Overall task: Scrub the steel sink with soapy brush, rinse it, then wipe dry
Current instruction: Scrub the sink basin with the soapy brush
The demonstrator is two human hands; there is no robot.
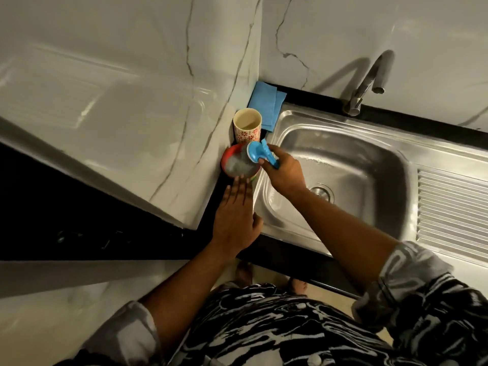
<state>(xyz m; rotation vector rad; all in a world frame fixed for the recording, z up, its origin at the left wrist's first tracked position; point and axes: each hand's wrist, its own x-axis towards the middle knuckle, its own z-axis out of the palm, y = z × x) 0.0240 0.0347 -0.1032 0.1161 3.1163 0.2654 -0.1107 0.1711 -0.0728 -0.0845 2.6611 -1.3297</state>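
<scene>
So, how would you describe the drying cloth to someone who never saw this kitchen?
Start at the steel sink and go to its far left corner, where the two marble walls meet. There the cloth lies on the dark counter, just behind the flowered cup. It alone is flat, folded and light blue; the cup and the red bowl are round vessels.

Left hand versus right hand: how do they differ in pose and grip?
The left hand lies flat, fingers straight, fingertips at the near rim of the red bowl; the right hand curls around the handle of the blue brush. The left hand holds nothing; the right hand holds the brush head in the bowl. Both meet at the bowl.
</scene>
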